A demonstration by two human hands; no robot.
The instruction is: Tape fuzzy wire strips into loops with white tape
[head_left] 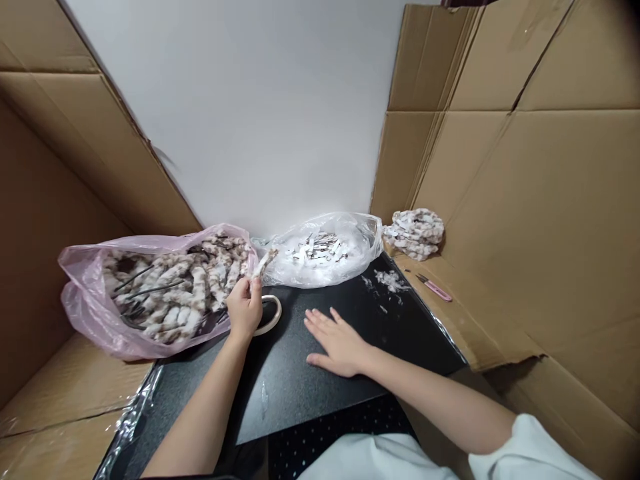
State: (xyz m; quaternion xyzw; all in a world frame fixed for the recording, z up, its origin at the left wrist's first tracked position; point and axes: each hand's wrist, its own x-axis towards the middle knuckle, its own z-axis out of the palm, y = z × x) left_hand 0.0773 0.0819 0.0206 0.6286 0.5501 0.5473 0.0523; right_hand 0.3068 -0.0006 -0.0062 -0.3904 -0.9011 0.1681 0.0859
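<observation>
Left hand [245, 309]: I saw its grip pinching a fuzzy strip [263, 264] left of centre, seemingly low down to leave the tip free; fingers hid the rest.
Right hand [340, 343]: lay palm-down, lower centre, fingers spread, empty, perhaps for support on the table [287, 390].
Pink bag [90, 320]: gaped at left, likely for reach.

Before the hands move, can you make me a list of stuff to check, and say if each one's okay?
1. Left hand has the pale strip: ok, pinched between thumb and fingers.
2. Left hand clear of the white ring: cannot tell, they overlap in this view.
3. Right hand flat on the table: ok, fingers spread.
4. Table free of fluff: not ok, some lies near its right edge.
5. Pink-handled cutter away from both hands: ok, on the cardboard.
</observation>
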